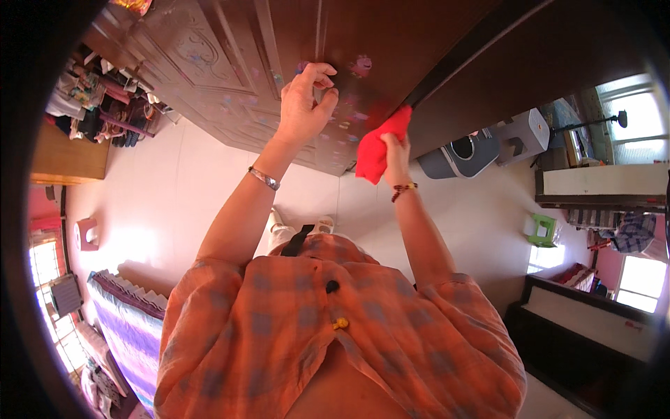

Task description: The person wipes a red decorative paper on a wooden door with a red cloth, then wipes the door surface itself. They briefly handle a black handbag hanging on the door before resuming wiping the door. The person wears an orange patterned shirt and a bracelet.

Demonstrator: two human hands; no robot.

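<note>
A dark brown wooden door [387, 31] with carved panels stands in front of me. Cartoon stickers [360, 66] and other small coloured stickers are scattered over its face. My left hand [309, 105] is raised close to the door among the stickers, fingers bent, thumb apart, nothing visible in it. Whether its fingertips touch the wood I cannot tell. Bunched in my right hand [397, 157] is a red cloth [374, 152], its upper end against the door's vertical edge. Part of that hand is hidden behind the cloth.
To the right, a grey bin-like container [463, 149] and a light grey stool [526, 133] stand beyond the door edge. A green stool [542, 230] is farther back. Clothes [99, 99] hang at the left, above a pale tiled floor [183, 173]. A striped bed [125, 324] lies lower left.
</note>
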